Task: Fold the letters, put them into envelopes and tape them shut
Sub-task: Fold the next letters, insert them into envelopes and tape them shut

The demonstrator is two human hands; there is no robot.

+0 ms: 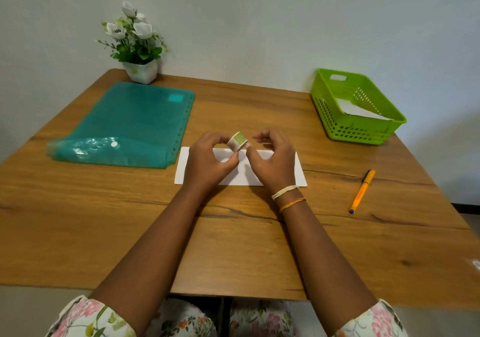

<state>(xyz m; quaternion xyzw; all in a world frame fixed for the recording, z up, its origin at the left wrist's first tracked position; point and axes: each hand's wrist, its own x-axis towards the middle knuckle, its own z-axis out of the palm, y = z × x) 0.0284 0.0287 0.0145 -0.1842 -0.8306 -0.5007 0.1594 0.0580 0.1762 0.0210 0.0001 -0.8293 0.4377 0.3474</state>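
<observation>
Over the wooden table, left hand pinches the tape roll; right hand's curled fingertips touch it.

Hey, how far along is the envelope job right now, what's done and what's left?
Done, it seems: white envelopes already lie in the green basket. In hand: one white envelope lies on the table under both hands; the left hand holds a small tape roll while the right hand picks at its end. Left: no tape strip shows on the envelope yet, so sealing remains, then probably the basket.
</observation>
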